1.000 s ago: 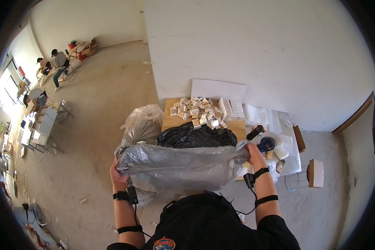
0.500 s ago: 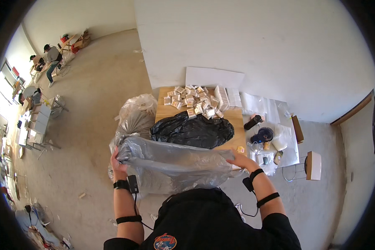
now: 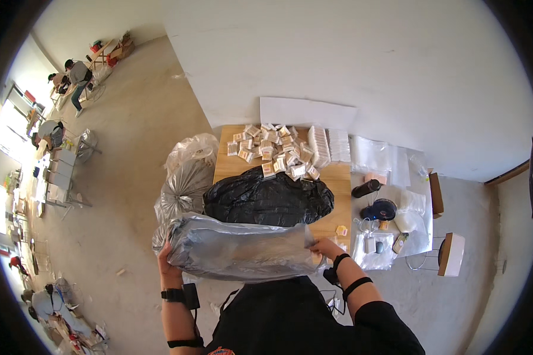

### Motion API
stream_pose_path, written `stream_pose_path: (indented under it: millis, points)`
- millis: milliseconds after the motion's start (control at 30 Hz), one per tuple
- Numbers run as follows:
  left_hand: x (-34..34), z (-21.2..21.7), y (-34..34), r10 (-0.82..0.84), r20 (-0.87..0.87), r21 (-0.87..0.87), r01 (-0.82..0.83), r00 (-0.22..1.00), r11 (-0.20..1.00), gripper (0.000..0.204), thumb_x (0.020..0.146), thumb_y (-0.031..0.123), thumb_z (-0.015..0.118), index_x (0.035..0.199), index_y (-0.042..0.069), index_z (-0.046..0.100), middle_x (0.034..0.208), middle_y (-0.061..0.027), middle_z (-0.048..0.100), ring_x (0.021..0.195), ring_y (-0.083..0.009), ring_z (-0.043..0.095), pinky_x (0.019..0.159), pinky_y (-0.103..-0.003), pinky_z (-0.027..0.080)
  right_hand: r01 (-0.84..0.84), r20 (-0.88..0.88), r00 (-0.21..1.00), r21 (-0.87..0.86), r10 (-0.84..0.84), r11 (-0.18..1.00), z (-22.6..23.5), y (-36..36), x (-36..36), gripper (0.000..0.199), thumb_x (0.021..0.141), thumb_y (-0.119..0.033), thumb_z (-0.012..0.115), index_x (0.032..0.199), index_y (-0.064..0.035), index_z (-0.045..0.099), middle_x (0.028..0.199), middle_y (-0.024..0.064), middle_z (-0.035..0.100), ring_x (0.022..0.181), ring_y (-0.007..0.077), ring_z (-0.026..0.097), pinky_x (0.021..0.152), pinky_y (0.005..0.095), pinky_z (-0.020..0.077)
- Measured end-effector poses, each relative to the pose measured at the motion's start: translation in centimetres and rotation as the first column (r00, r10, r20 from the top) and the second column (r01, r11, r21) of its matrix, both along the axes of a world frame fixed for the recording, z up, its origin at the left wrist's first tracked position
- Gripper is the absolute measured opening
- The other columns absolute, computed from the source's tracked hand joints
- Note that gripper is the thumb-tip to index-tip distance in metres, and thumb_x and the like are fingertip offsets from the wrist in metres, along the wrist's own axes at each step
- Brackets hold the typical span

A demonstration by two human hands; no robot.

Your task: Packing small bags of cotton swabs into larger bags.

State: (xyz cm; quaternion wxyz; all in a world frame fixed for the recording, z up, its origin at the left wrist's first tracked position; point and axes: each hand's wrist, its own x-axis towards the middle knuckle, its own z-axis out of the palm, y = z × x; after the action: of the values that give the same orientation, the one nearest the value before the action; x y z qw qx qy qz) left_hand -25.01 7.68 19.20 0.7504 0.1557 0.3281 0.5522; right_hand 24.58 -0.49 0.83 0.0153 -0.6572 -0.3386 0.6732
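A large clear plastic bag (image 3: 243, 251) is stretched sideways between my hands, just in front of my body at the table's near edge. My left hand (image 3: 169, 261) grips its bunched left end. At the other end, my right hand (image 3: 327, 248) pinches the bag's right edge. Beyond it a crumpled black plastic bag (image 3: 266, 198) lies on the wooden table (image 3: 342, 195). Small clear-wrapped packets (image 3: 281, 148) with tan contents are heaped at the back, beside a stack of clear flat cases (image 3: 318, 147).
A bulging clear bag (image 3: 186, 171) stands left of the table. On the right-hand side table (image 3: 417, 231) are a black bottle (image 3: 366, 188), a small dark fan (image 3: 379, 210) and plastic sheets (image 3: 370, 152). A stool (image 3: 450, 254) stands further right. People sit working at far left.
The clear bag has come closer to my body, and its hanging lower part is gathered up. My right hand has moved left and nearer; my left hand has come slightly nearer.
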Motion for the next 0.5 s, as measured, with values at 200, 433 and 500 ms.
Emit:
stream_pose_path:
  millis: [200, 433, 500]
  points:
    - [2.3, -0.9, -1.6, 0.136, -0.008, -0.174, -0.135, 0.991, 0.975, 0.054, 0.079, 0.021, 0.056, 0.129, 0.002, 0.044, 0.121, -0.015, 0.055, 0.108, -0.0309, 0.054, 0.094, -0.044, 0.042, 0.773, -0.362, 0.368, -0.393, -0.857, 0.498, -3.9, 5.4, 2.3, 0.056, 0.07, -0.026, 0.076, 0.111, 0.0047, 0.053, 0.105, 0.0147, 0.059, 0.083, 0.0217, 0.06, 0.07, 0.0339, 0.0504]
    - [7.3, 0.6, -1.9, 0.203, -0.139, -0.128, -0.221, 0.969, 0.967, 0.047, 0.083, 0.032, 0.056, 0.116, -0.001, 0.054, 0.113, -0.0141, 0.06, 0.099, -0.0276, 0.059, 0.083, -0.04, 0.048, 0.05, -0.137, 0.989, -0.066, -0.058, 0.997, -4.7, 8.5, -5.4, 0.046, 0.066, -0.022, 0.079, 0.096, 0.0045, 0.056, 0.077, 0.0096, 0.06, 0.064, 0.0206, 0.056, 0.056, 0.0341, 0.0437]
    - [4.9, -0.1, -2.4, 0.256, -0.052, -0.121, -0.261, 0.965, 0.958, 0.052, 0.082, 0.026, 0.057, 0.126, 0.0, 0.046, 0.121, -0.0157, 0.054, 0.109, -0.0307, 0.053, 0.092, -0.043, 0.043, -0.087, -0.176, 0.982, -0.123, 0.065, 0.989, -4.8, 8.8, -6.0, 0.043, 0.065, -0.022, 0.08, 0.091, 0.004, 0.058, 0.074, 0.0096, 0.059, 0.061, 0.0204, 0.055, 0.054, 0.0337, 0.0425]
